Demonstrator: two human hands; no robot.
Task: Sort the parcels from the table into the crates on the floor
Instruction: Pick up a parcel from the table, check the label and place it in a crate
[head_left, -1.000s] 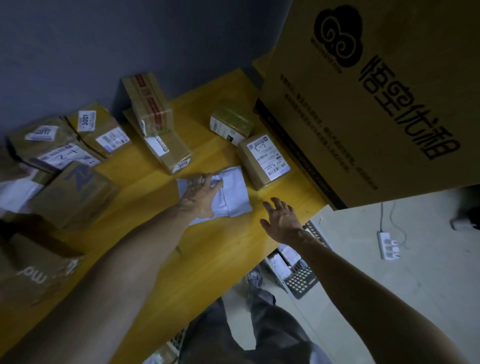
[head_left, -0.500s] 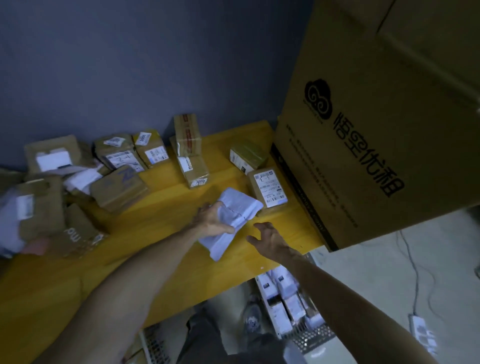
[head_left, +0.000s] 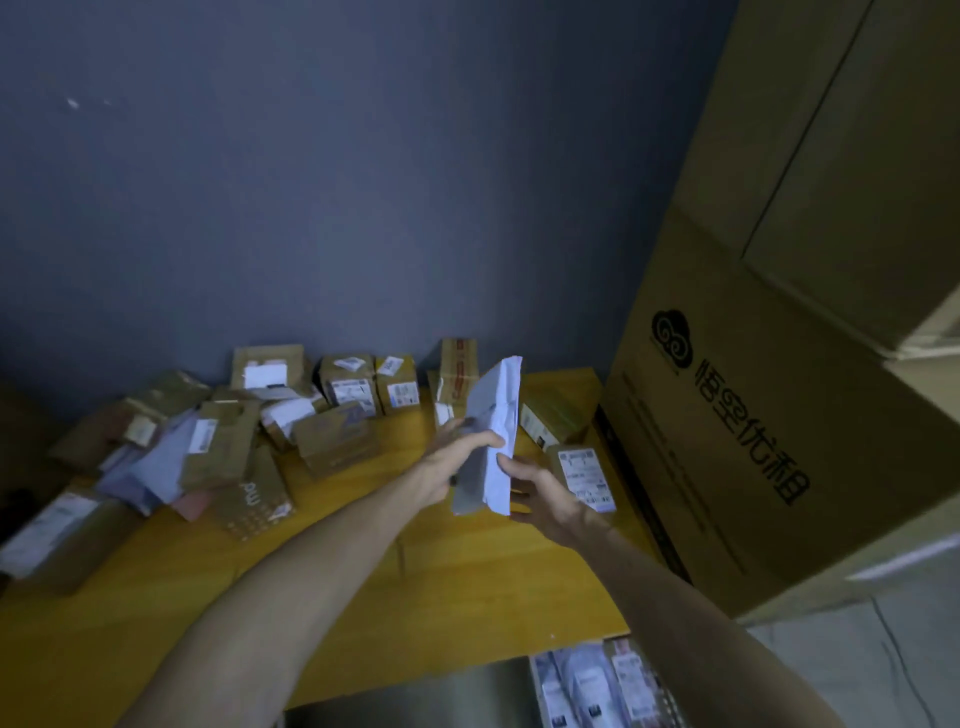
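Note:
A flat white soft parcel (head_left: 493, 426) stands nearly upright in the air above the yellow table (head_left: 415, 582). My left hand (head_left: 452, 457) grips its lower left side, thumb across the front. My right hand (head_left: 540, 493) holds its lower right edge, thumb on the parcel and fingers behind it. Several brown cardboard parcels with white labels (head_left: 353, 389) line the wall, and a heap of boxes and soft bags (head_left: 171, 457) fills the table's left part. A crate (head_left: 597, 686) holding white parcels sits on the floor below the table's front edge.
A very large printed carton (head_left: 769, 405) stands against the table's right end, with another carton stacked above it. A small labelled box (head_left: 584, 475) lies just behind my right hand. A dark blue wall backs the table. Pale floor shows at the lower right.
The white parcel went from lying flat under my left hand to lifted and turned upright. My right hand came in from beside it and took its right edge. My view tilted upward.

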